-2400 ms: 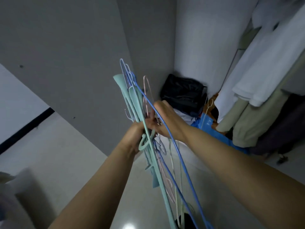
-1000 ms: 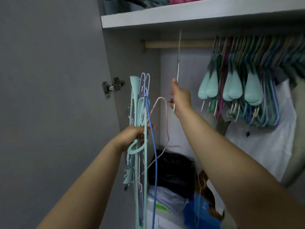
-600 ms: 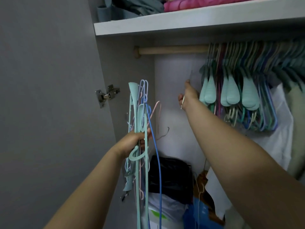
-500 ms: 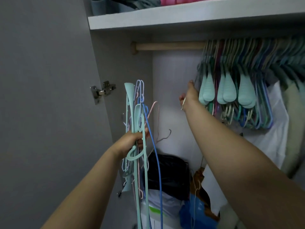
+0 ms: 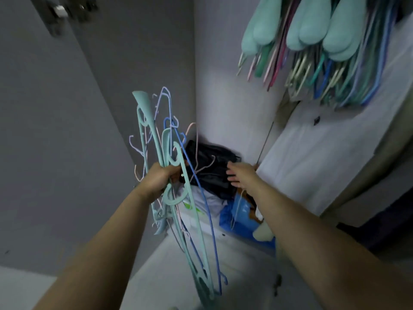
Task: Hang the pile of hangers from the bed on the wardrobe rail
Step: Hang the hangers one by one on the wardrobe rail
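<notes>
My left hand [image 5: 159, 177] grips the hanger bundle [image 5: 172, 166], long axis near vertical. My right hand [image 5: 242, 175], fingers spread and empty, sits just right of it, nearer the hung hangers [image 5: 312, 39].

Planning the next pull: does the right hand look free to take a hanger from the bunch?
Probably yes. The right hand is open and empty, level with the bunch of hangers gripped by the left hand, with only open air between.

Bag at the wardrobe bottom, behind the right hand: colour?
Black bag, glossy; head view shows it clearly.
</notes>
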`<state>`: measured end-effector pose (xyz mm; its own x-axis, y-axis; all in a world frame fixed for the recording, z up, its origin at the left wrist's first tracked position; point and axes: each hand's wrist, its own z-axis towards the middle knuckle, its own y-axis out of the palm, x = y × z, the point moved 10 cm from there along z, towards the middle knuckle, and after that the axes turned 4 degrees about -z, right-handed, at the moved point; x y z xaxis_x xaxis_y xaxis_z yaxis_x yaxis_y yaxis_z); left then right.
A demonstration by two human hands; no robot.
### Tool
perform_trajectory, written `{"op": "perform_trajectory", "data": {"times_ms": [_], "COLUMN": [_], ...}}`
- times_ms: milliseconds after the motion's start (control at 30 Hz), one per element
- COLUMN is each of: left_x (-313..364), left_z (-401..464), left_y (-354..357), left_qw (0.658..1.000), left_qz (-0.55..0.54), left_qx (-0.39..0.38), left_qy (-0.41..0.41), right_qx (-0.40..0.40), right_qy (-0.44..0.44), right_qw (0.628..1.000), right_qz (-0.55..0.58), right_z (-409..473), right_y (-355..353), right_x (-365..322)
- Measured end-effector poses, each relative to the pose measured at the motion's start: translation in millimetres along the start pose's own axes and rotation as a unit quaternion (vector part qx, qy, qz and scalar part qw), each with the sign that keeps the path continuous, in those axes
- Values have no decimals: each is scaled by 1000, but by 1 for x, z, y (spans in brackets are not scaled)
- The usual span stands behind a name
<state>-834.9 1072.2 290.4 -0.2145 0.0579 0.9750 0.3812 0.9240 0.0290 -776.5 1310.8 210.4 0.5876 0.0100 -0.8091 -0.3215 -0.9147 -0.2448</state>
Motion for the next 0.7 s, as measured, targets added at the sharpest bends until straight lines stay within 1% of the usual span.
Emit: {"op": "perform_trajectory", "data": {"times_ms": [100, 167, 267, 367, 467, 567, 633, 700], "left_x": [-57, -93, -140, -170, -192, -209, -219, -228], "left_z": [1, 3, 15, 36, 59, 76, 85, 93], "left_y": [-3, -7, -12, -14, -15, -15, -13, -11], "left_qw": [998, 996, 993, 991, 989, 990, 991, 991], "left_qz": [-6, 11, 8, 30, 53, 57, 69, 82], "left_qx": [51, 74, 95, 120, 131, 129, 113, 101], "left_qy": [-30, -51, -69, -59, -37, -1, 20, 30], "right_qx": [-11, 5, 22, 26, 23, 22, 6, 9], "right_qy": [72, 93, 66, 60, 81, 82, 87, 97], "right_qw": [997, 995, 990, 984, 976, 981, 980, 982], "right_qz": [-27, -36, -126, -165, -201, -175, -180, -160], "right_z": [22, 37, 82, 158, 192, 215, 234, 255], "right_y": [0, -2, -3, 0, 11, 24, 34, 35], "right_x": [85, 132, 183, 238, 261, 274, 285, 297]}}
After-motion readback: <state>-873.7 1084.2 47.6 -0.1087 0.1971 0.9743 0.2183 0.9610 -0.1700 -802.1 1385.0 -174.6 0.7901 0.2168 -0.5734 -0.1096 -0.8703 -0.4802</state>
